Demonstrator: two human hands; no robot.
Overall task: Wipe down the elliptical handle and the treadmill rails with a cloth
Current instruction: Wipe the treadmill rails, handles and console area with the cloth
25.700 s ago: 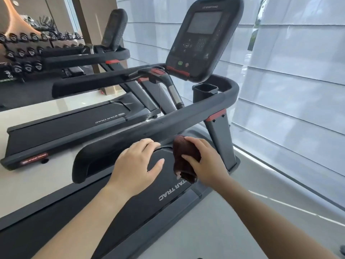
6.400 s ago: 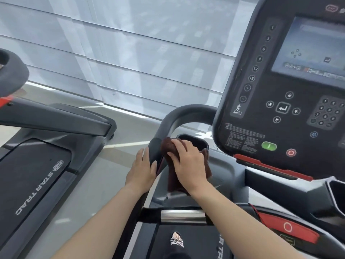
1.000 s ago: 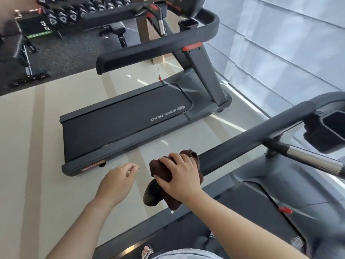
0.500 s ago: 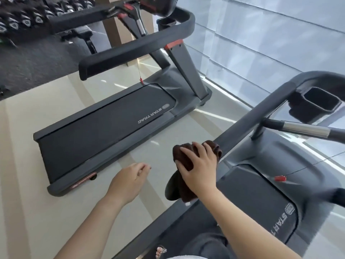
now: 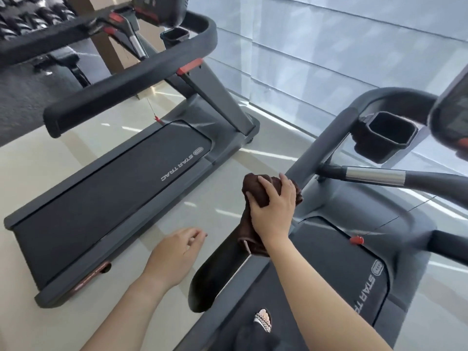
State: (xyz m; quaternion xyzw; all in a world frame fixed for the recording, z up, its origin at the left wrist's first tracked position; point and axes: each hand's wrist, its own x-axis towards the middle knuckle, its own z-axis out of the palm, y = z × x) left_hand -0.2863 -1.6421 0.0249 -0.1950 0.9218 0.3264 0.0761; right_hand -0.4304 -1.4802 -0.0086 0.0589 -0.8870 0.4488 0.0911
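I stand on a black treadmill whose left side rail (image 5: pixel 326 138) slopes from the console down to a rounded end (image 5: pixel 207 285) near me. My right hand (image 5: pixel 273 211) presses a dark brown cloth (image 5: pixel 255 188) around that rail, partway up from its end. The cloth wraps over the rail and hangs a little below my palm. My left hand (image 5: pixel 174 254) hovers to the left of the rail, holding nothing, fingers loosely curled and apart. A second treadmill's padded rail (image 5: pixel 126 82) runs across the upper left.
The neighbouring treadmill's belt deck (image 5: pixel 109 193) lies on the pale floor to my left. A cup holder (image 5: pixel 385 135) and a chrome-banded grip bar (image 5: pixel 374 174) stick out on the right. A dumbbell rack (image 5: pixel 30 19) is at the top left. My sandalled foot (image 5: pixel 263 320) rests on the belt.
My right hand has slid the cloth up the rail, away from its rounded end, which is now bare. The view has swung towards the console. My left hand stays off the rail.
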